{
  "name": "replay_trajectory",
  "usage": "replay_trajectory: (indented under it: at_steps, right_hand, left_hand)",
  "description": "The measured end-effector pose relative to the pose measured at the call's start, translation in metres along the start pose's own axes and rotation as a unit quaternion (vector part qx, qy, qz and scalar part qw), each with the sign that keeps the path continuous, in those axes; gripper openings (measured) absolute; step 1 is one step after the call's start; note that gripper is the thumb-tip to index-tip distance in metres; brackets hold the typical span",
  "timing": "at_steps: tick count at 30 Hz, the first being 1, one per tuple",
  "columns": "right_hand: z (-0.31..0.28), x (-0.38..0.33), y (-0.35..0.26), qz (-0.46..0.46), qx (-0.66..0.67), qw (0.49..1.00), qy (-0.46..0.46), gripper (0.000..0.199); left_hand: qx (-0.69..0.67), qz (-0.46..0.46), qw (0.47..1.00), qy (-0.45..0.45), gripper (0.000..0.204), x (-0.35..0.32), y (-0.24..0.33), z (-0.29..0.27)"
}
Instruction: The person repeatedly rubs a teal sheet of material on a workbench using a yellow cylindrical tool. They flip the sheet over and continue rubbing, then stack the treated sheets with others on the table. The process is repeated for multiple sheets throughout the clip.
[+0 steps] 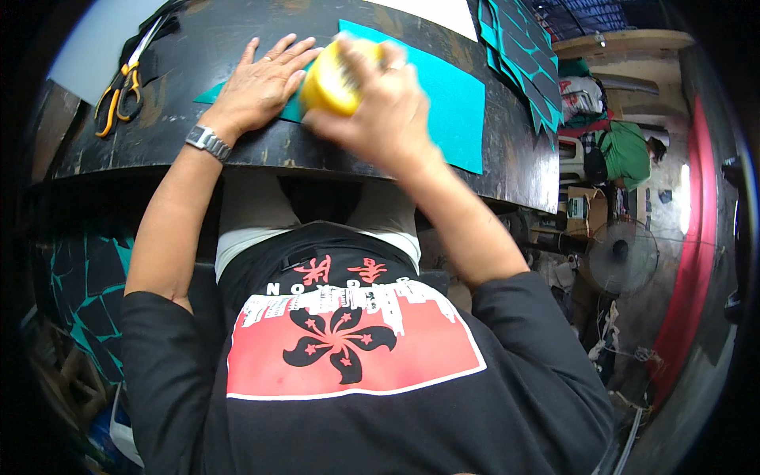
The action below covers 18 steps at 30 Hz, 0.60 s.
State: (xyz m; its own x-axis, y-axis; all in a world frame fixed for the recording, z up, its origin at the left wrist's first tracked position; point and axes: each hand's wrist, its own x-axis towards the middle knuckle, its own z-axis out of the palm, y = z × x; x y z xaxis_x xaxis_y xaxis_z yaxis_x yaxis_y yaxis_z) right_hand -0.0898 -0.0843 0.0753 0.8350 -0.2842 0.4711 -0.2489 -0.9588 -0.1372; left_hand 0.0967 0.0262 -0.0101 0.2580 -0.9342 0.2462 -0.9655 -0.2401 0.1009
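Observation:
A flat teal sheet [455, 107] with straight cut edges lies on the dark, worn table [210, 43]. My left hand [265, 83] rests flat at the sheet's left part, fingers spread, holding nothing. My right hand [388, 107], smeared by motion, grips a round yellow object [326, 85] with a dark middle over the sheet, close to my left fingertips. Its exact kind is too blurred to make out. Under my left hand, part of the sheet is hidden, and a teal tip shows to the left. Scissors [123, 99] with yellow-and-black handles lie farther left.
A stack of dark pieces with teal edges [526, 55] sits at the table's far right, near a white sheet [443, 9]. More such pieces [87, 297] are at lower left. Beyond the table's right end are a fan [623, 257] and a person in green [629, 154].

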Motion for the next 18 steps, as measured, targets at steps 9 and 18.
replay_trajectory:
  at_steps: [9,18]
  right_hand:
    - [-0.066,-0.064,0.048,0.14,-0.026,0.988,-0.058,0.096]
    - [-0.068,-0.081,0.093,0.138,0.022,0.99,-0.012,0.096]
  left_hand:
    - [0.013,-0.003,0.999,-0.038,0.054,-0.001,-0.007,0.002]
    - [-0.092,0.113,0.987,0.071,0.038,0.007,0.104,-0.018]
